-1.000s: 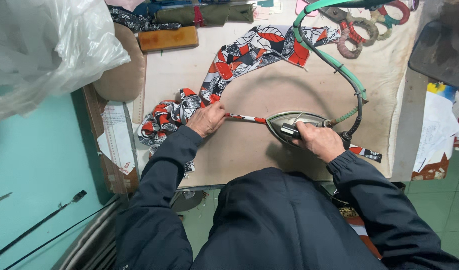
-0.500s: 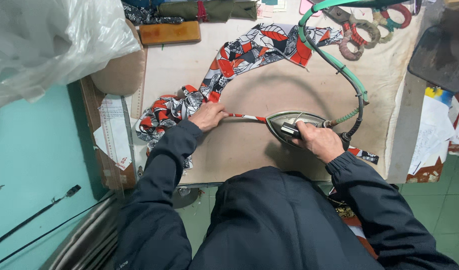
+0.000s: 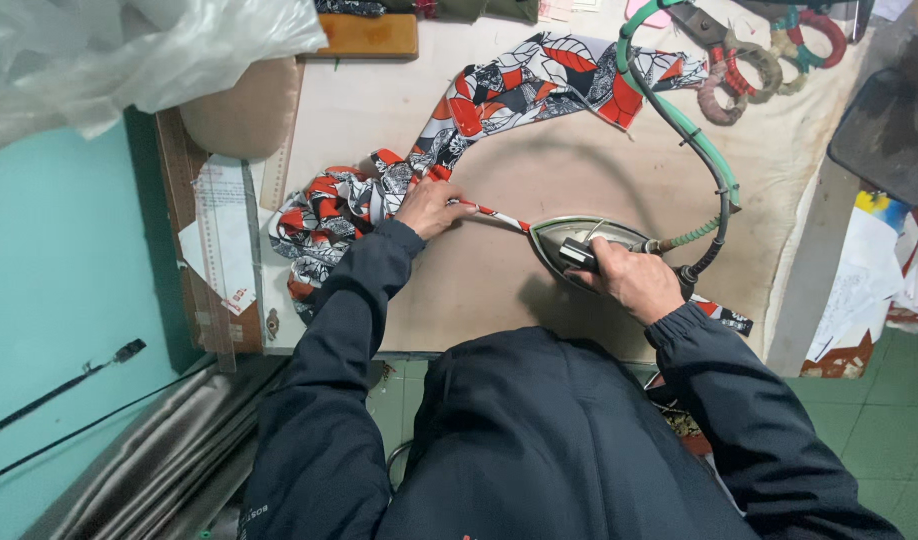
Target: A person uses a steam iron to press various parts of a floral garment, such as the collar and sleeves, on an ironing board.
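Left hand (image 3: 431,207) pressed a narrow strip (image 3: 494,214) of red, black and white patterned fabric (image 3: 459,115) against the tabletop (image 3: 499,290), fingers apparently pinched on it. Right hand (image 3: 631,280) gripped the iron (image 3: 579,238), fingers clamped around its handle, the iron resting on the strip.
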